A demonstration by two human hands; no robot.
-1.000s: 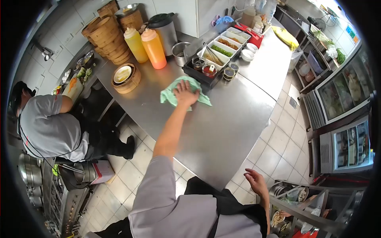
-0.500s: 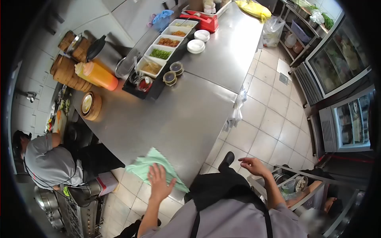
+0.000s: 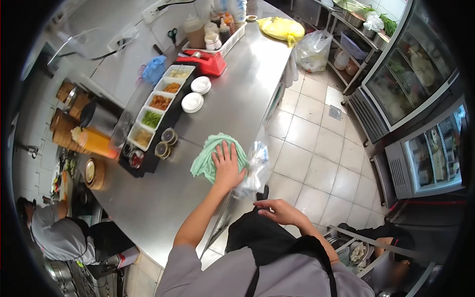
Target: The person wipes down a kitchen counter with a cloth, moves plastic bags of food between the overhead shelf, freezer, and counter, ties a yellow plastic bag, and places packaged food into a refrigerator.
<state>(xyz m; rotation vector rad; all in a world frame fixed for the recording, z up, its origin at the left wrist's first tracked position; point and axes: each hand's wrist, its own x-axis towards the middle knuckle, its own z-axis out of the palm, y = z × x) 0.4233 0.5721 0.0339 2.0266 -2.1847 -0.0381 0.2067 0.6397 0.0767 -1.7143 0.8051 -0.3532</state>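
My left hand [image 3: 227, 167] lies flat with spread fingers on a crumpled light green cloth [image 3: 204, 161], pressing it against the steel counter [image 3: 173, 198]. The cloth is bunched under and around the palm, close to the counter's right edge. Just right of that hand, a clear plastic bag [image 3: 257, 166] hangs at the edge. In front of my black apron hovers my right hand [image 3: 283, 212], its fingers loosely bent and apart, with nothing in it.
Left of the cloth stand two lidded sauce cups [image 3: 163, 148], a black rack of food trays [image 3: 143, 163] and stacked white dishes [image 3: 193, 102]. A red tape dispenser [image 3: 210, 63] and a yellow bag [image 3: 282, 30] are farther back. Co-workers are at left [image 3: 59, 232] and lower right [image 3: 396, 242].
My left hand has moved forward along the counter with the cloth, which is now more bunched. I have stepped forward, and my right hand has come in closer to my body.
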